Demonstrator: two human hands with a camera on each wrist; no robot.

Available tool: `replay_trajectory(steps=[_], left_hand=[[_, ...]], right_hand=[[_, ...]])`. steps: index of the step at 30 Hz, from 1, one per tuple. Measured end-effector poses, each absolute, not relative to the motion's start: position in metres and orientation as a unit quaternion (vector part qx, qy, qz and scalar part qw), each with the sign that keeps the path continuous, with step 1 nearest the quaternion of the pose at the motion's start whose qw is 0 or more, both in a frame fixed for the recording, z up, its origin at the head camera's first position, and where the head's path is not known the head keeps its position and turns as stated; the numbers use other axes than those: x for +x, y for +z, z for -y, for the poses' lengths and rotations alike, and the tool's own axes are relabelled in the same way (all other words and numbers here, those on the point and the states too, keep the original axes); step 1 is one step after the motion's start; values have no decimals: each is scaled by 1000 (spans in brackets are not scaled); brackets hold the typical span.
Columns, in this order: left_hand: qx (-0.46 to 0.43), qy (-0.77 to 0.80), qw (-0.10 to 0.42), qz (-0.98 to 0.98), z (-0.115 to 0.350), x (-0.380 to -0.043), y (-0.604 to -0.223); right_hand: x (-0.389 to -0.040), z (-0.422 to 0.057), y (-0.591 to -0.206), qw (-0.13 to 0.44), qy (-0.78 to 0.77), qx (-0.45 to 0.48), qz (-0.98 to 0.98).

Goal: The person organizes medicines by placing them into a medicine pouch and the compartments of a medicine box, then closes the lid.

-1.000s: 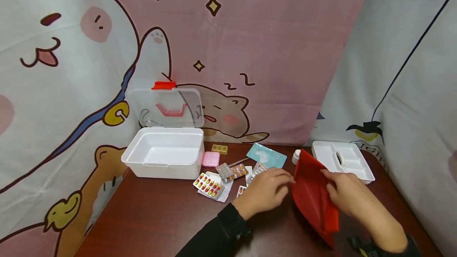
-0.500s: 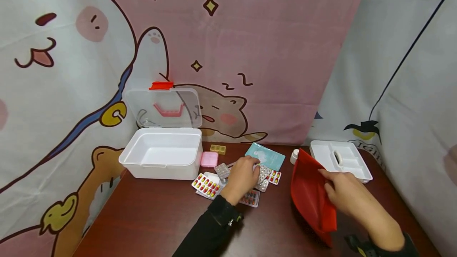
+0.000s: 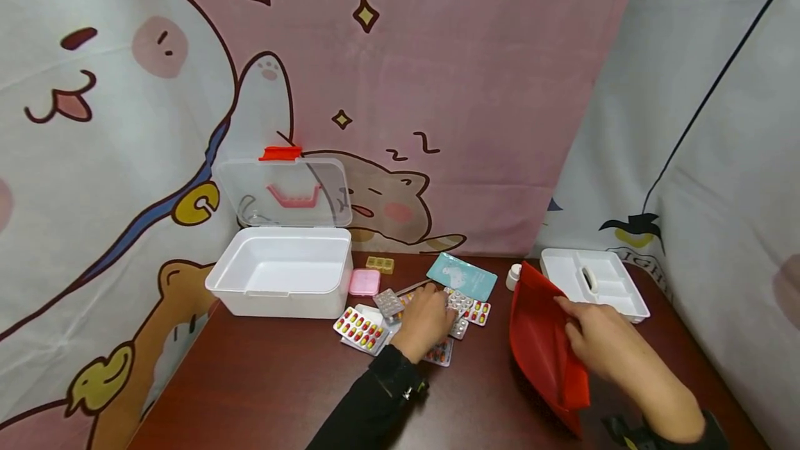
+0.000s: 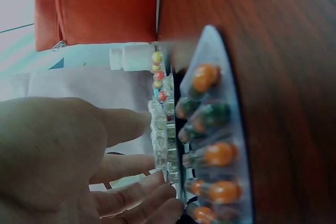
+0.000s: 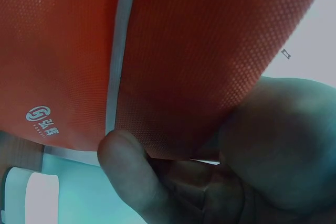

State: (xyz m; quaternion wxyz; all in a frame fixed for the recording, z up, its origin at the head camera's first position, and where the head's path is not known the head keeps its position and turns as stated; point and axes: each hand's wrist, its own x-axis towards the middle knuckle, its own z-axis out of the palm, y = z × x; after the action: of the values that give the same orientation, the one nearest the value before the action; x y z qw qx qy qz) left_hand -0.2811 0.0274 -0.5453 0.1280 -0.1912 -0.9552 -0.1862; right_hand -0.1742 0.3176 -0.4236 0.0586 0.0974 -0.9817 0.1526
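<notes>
A red zippered pouch [image 3: 544,353] stands with its mouth spread, and my right hand [image 3: 609,339] pinches its rim. In the right wrist view, the thumb [image 5: 126,163] lies on the pouch's front by a grey strip. My left hand [image 3: 425,321] is down among the blister packs. Seen from the left wrist, the thumb and fingers bracket a clear blister pack [image 4: 160,135], fingertips right at its edges. A pack of orange-and-dark capsules [image 4: 218,150] lies nearer the wrist. Red-and-yellow capsule packs lie to the hand's left [image 3: 361,330] and right.
An empty white box [image 3: 278,304] with its clear lid raised stands at left. Beside it are a pink case [image 3: 365,282] and a yellow pill case [image 3: 380,265]. Behind lie a teal packet [image 3: 462,276], a white bottle [image 3: 514,276] and a white divided tray [image 3: 628,297].
My left hand has moved left from beside the pouch's mouth onto the blister packs, then settled slightly lower there. The right hand keeps its hold on the pouch.
</notes>
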Motion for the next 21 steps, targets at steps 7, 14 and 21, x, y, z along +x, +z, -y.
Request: replay_trajectory(steps=[7, 14, 21], left_hand=[[-194, -178, 159, 952, -28, -291, -568], [-192, -193, 132, 953, -27, -281, -540], [-197, -250, 127, 939, -27, -282, -533]], right_hand=[[-174, -316, -423, 51, 151, 95, 983], [-175, -318, -421, 33, 151, 85, 984], [-177, -319, -420, 18, 152, 79, 985]])
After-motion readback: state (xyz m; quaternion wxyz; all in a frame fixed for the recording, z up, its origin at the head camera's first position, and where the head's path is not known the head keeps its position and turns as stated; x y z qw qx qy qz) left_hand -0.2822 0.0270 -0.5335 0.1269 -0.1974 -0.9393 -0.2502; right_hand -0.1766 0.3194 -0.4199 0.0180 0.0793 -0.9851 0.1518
